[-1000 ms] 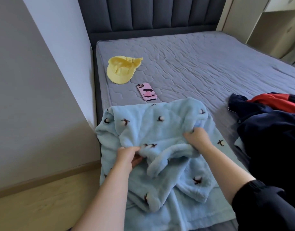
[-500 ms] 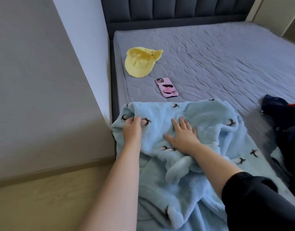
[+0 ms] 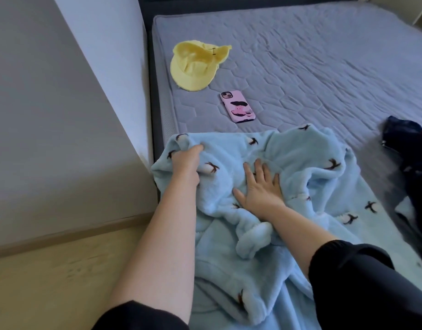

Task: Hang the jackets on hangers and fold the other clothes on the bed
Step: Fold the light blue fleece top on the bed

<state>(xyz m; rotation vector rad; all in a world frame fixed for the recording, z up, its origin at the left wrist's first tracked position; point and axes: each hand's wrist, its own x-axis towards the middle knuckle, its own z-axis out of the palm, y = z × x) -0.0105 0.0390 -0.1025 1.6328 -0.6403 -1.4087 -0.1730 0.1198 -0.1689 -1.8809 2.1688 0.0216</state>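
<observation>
Head view: our left grip (image 3: 187, 160) now clutches a top corner of the blue fleece garment (image 3: 300, 163), spread at the near-left edge of the bed (image 3: 324, 67), while our right grip (image 3: 260, 186) lies flat, fingers straight, pressing its middle. A second ago both bunched the cloth at its centre. With the garment now smoothed out, folding looks close. A heap of dark clothes (image 3: 410, 144) waits at right.

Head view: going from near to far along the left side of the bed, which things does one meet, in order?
light blue fleece garment → pink phone → yellow cap
</observation>
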